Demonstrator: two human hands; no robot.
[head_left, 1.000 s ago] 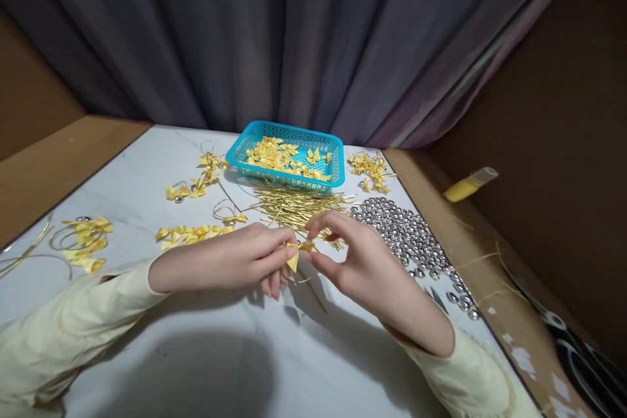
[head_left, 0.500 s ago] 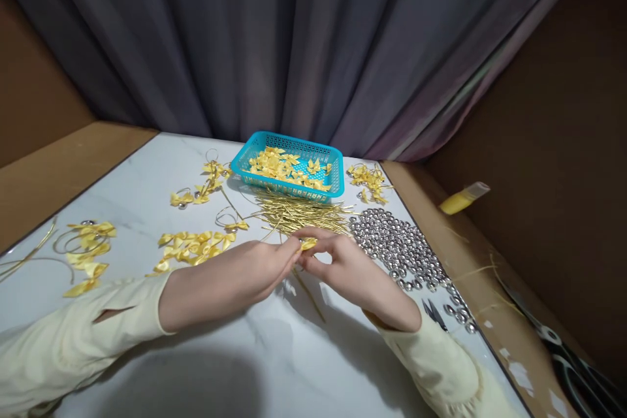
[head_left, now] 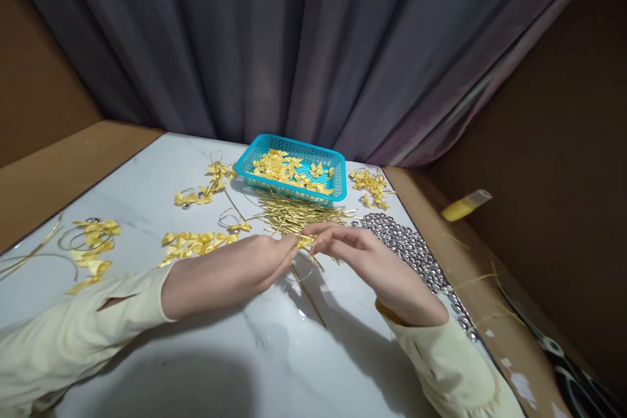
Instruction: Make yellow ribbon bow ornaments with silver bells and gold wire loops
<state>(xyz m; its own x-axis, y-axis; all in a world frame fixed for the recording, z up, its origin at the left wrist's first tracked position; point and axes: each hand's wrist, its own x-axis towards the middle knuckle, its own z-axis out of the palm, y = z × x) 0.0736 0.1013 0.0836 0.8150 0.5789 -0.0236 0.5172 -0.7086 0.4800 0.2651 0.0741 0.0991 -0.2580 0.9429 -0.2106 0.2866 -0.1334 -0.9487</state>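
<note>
My left hand (head_left: 235, 268) and my right hand (head_left: 365, 261) meet fingertip to fingertip over a white marble table (head_left: 235, 353). Both pinch a small yellow ribbon bow (head_left: 304, 242) between them, with a thin gold cord (head_left: 308, 290) trailing from it toward me. Just beyond the fingers lies a pile of gold cord pieces (head_left: 294, 212). A heap of silver bells (head_left: 414, 251) sits right beside my right hand.
A turquoise basket (head_left: 337, 160) of yellow bows stands at the back. Finished bows with loops lie at the left (head_left: 93, 241), centre-left (head_left: 196, 243) and back right (head_left: 372, 183). A yellow tube (head_left: 463, 206) and black scissors (head_left: 573, 369) lie on the cardboard at right. A dark curtain hangs behind.
Both hands moved slightly away from me toward the gold cord pile, still pinching the bow. The right fingers have flattened out over it.
</note>
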